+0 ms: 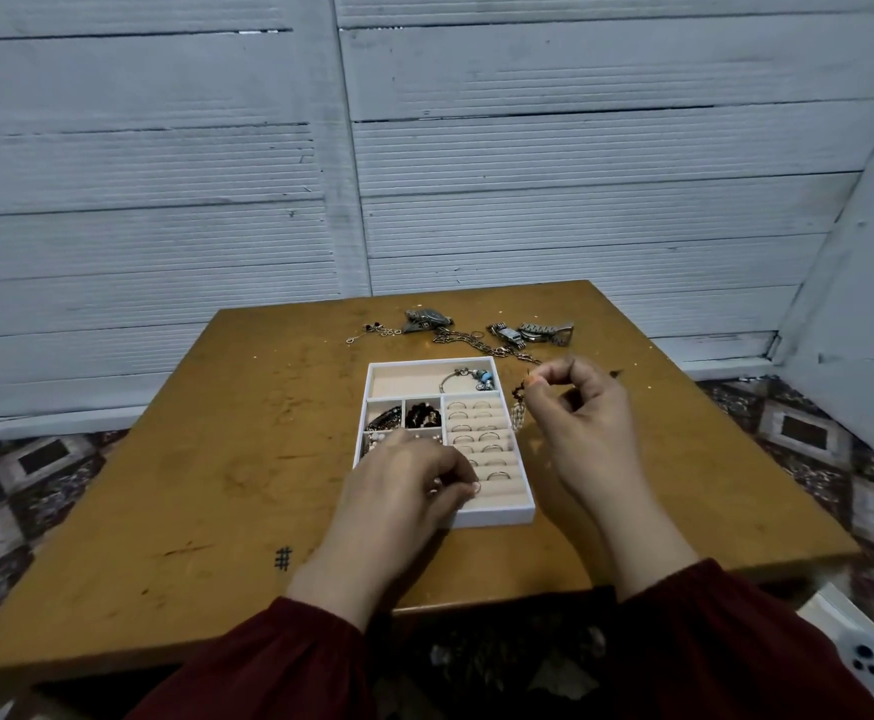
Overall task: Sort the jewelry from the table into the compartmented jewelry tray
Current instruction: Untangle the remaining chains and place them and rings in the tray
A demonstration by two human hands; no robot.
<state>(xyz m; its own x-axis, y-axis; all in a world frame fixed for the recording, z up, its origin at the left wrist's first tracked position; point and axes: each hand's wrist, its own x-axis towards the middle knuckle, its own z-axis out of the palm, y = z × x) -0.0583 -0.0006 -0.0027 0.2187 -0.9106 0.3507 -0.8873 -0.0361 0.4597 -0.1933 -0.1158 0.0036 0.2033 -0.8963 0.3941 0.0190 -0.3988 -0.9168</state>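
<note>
Beyond the tray's (497,518) far-left corner, a thin chain with dark beads (372,331) and a watch (427,320) lie on the table (216,459). The left hand (403,491) is over the tray's near-left part, thumb and forefinger pinching a small ring (476,488) at the front ring rolls. More rings (486,437) sit in the rolls behind it, and a bracelet with blue beads (473,377) lies in the tray's long far compartment. Beyond the far rim lie a link chain (468,341) and a second watch (536,332). Just right of the tray, the right hand (580,407) pinches a beaded piece (518,407) that dangles beside the right rim
</note>
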